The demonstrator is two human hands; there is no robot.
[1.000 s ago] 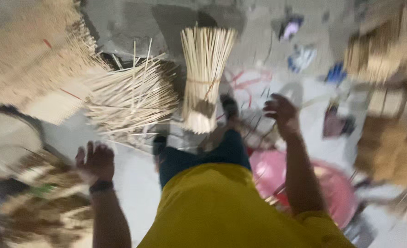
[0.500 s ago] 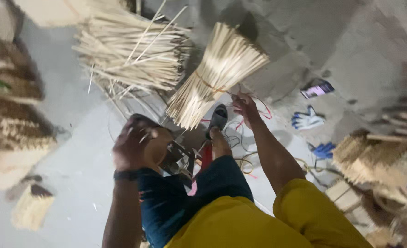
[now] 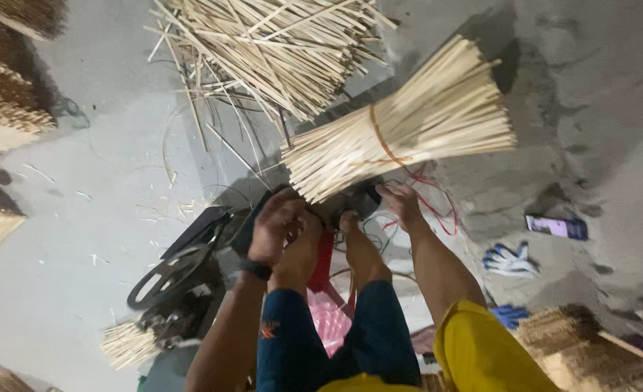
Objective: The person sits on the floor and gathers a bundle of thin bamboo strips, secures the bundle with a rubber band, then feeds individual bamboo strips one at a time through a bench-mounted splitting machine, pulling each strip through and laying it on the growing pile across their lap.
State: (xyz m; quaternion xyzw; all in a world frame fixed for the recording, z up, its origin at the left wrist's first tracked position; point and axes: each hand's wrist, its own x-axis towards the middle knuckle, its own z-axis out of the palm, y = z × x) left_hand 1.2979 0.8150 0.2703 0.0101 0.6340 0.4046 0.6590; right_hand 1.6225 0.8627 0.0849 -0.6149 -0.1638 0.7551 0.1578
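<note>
Tilted now, stick bundle (image 3: 401, 134) (banded) tops right hand (image 3: 401, 203).

A grey concrete floor (image 3: 82, 239) carries everything. The landmark is the tied bundle of pale sticks (image 3: 401, 134), bound with an orange band, lying fanned on the floor. Just beyond it sprawls a loose heap of sticks (image 3: 271, 51). To its right, well apart, lie a phone (image 3: 556, 227) and a white glove (image 3: 509, 260). Tangled red wire (image 3: 427, 190) lies just below the bundle. Further below and left, a small sheaf of short sticks (image 3: 127, 344) rests near dark metal parts (image 3: 173, 272).
</note>
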